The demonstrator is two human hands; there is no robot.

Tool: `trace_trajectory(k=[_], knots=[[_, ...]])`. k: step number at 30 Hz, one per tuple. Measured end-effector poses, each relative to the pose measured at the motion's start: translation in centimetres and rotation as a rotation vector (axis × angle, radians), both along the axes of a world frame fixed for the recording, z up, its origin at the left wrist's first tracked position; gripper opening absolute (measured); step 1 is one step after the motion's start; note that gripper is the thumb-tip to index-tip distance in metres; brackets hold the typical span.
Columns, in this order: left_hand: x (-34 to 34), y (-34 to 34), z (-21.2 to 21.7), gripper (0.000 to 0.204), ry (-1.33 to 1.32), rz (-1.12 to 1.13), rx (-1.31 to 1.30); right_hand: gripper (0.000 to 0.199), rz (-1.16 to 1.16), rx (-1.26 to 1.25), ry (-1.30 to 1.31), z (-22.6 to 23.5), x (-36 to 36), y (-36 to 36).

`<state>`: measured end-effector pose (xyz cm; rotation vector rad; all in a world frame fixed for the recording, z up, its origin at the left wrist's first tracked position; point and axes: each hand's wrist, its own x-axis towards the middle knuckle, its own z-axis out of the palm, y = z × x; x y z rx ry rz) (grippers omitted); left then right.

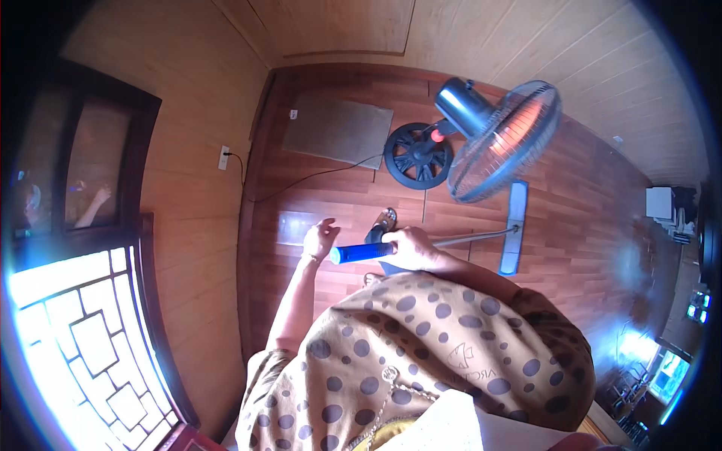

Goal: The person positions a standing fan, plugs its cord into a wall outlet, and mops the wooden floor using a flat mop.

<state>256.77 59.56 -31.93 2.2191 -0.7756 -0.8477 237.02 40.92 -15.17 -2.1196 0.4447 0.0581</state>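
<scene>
My right hand (412, 249) is wrapped round the handle of a flat mop, just below its blue grip (363, 252). From that hand the thin pole runs to the right, down to the mop's long blue head (514, 239), which lies on the wooden floor. My left hand (322, 238) is in the air just left of the grip's end, apart from it. Its fingers are loosely bent and hold nothing. My sandalled foot (386, 219) shows beyond the handle.
A standing fan (508, 139) with a round black base (419, 156) is ahead, beside the mop head. Its cord (312, 176) crosses the floor to a wall socket (224, 158). A flat brownish panel (338, 131) lies near the far wall. A latticed window (94, 338) is at left.
</scene>
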Motion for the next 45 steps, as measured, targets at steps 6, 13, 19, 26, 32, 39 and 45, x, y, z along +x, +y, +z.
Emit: trace_trajectory(k=[6, 13, 19, 26, 32, 39, 45], knots=[[-14.5, -4.5, 9.3, 0.018, 0.057, -0.444, -0.173, 0.013, 0.015, 0.136, -0.328, 14.0, -5.8, -2.8], [-27.4, -4.9, 13.8, 0.073, 0.099, -0.501, -0.3, 0.022, -0.096, 0.298, -0.786, 25.2, -14.0, -3.3], [-36.6, -12.6, 18.8, 0.091, -0.069, -0.346, -0.65, 0.034, 0.079, 0.546, -1.068, 31.7, -24.4, -7.3], [-40.7, -22.1, 21.7, 0.022, -0.347, -0.032, -0.366, 0.07, 0.112, 0.352, -1.16, 33.4, -37.1, -20.5], [-36.9, -14.8, 26.5, 0.029, -0.296, 0.233, -0.288, 0.038, -0.033, 0.32, -0.833, 30.7, -38.0, -35.6], [-37.8, -3.2, 21.9, 0.029, -0.37, 0.863, -0.437, 0.023, -0.058, 0.364, -0.451, 24.7, -29.2, -40.9], [-37.4, -3.3, 23.1, 0.029, -0.39, 0.988, -0.465, 0.022, 0.053, 0.124, -0.265, 23.1, -16.1, -44.3]])
